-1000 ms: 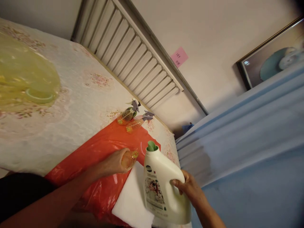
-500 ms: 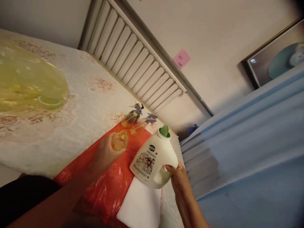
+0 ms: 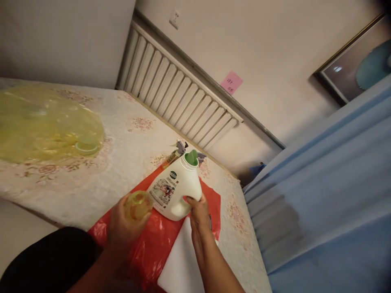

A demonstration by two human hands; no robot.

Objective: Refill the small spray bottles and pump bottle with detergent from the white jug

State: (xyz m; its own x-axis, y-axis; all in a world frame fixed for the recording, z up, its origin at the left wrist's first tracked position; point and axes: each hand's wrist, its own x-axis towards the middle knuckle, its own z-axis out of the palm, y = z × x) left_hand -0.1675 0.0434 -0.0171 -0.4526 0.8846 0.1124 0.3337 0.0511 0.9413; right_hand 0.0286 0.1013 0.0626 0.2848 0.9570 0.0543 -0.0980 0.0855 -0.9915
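Observation:
My left hand (image 3: 124, 221) is wrapped around a small clear cup (image 3: 138, 206) with a yellowish tint, held over a red plastic bag (image 3: 152, 240). My right hand (image 3: 200, 211) grips the handle of a large cream-white detergent jug (image 3: 175, 189). The jug has no cap on, and a green pour spout (image 3: 192, 158) shows in its mouth. It tilts a little, with its printed label facing me, close to the cup but not over it. Behind the jug, a spray bottle (image 3: 175, 154) and the grey trigger head (image 3: 200, 158) of another are partly hidden.
A white folded sheet (image 3: 180, 260) lies by the red bag. On the floral-covered bed (image 3: 128, 154), at left, rests a yellow translucent plastic bag (image 3: 45, 126) with a pale green ring-shaped lid (image 3: 87, 146). A radiator (image 3: 180, 89) lines the wall; a blue curtain (image 3: 330, 195) hangs at right.
The jug and my right hand have moved left, nearer the cup, and now cover more of the spray bottles. My left hand with the cup has shifted left and down. The view has shifted.

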